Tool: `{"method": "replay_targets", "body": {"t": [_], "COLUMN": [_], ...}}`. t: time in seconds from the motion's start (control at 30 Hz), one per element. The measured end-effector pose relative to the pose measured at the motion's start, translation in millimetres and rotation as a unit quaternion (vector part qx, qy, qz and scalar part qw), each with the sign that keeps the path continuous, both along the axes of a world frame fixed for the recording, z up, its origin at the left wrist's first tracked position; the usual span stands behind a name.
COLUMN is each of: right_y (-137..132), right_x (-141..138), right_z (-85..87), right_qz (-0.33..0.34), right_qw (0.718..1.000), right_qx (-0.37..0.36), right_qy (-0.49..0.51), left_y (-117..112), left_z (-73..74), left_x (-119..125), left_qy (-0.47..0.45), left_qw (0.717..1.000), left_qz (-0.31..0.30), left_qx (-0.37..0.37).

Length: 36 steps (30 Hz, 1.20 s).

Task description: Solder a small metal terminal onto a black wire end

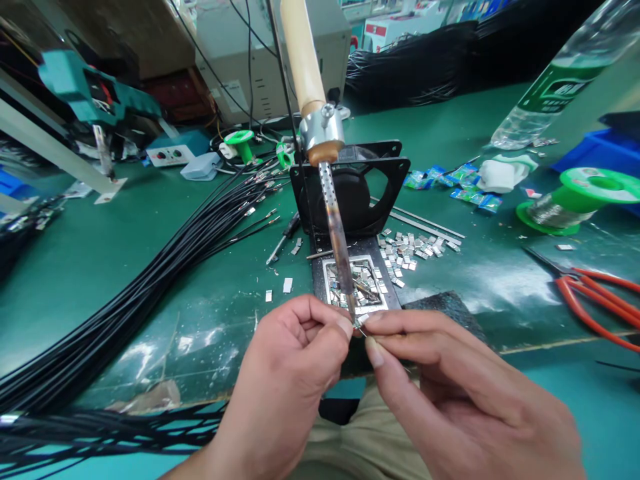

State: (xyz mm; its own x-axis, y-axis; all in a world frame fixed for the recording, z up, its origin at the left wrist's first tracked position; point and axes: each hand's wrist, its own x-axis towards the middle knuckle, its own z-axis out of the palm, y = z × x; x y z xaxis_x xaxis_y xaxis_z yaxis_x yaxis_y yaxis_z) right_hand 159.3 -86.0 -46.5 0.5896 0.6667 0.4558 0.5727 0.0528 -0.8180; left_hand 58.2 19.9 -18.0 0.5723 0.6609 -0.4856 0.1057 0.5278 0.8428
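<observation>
A soldering iron (336,227) with a wooden handle is clamped above the bench, tip down between my hands. My left hand (295,360) is closed in a pinch just left of the tip; its fingers hide most of what they hold. From the right, my right hand (450,380) pinches a thin silvery solder wire (363,332), its end close to the tip. A tiny metal piece (363,320) shows at the right fingertips. Just beyond the hands, a square metal tray (327,283) holds small metal connector pieces.
A black fan (395,190) stands behind the iron. Loose metal pieces (417,247) lie right of the tray. Black cables (165,267) spread across the left. Red-handled pliers (583,287), a green solder spool (560,212) and a water bottle (555,93) are on the right.
</observation>
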Motion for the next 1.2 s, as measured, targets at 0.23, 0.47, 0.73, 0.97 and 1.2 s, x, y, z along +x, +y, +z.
{"method": "replay_targets", "body": {"t": [0.23,0.47,0.73,0.97,1.2], "right_y": [-4.2,-3.9,-2.9,-7.5,-14.2], "right_x": [-0.3,-1.6,-3.1,-3.8,-3.5], "right_z": [2.4,4.6,5.4,3.3,1.9], "right_qz": [-0.003,-0.011,-0.013,-0.011,0.008], "right_qw": [1.000,1.000,1.000,1.000,1.000], "right_qx": [-0.008,0.009,0.009,-0.004,-0.017], "right_qy": [0.007,0.010,0.013,0.014,-0.024], "left_y": [-1.2,-1.4,-1.4,-3.7,-7.9], "left_z": [0.7,-0.5,-0.2,-2.1,-4.3], "left_x": [2.4,1.3,-1.4,-3.7,-5.1], "left_qy": [-0.001,-0.005,0.007,0.007,0.000], "left_qw": [1.000,1.000,1.000,1.000,1.000], "left_qz": [-0.008,-0.012,-0.015,-0.014,-0.012], "left_qx": [-0.001,0.003,0.005,-0.003,0.005]}}
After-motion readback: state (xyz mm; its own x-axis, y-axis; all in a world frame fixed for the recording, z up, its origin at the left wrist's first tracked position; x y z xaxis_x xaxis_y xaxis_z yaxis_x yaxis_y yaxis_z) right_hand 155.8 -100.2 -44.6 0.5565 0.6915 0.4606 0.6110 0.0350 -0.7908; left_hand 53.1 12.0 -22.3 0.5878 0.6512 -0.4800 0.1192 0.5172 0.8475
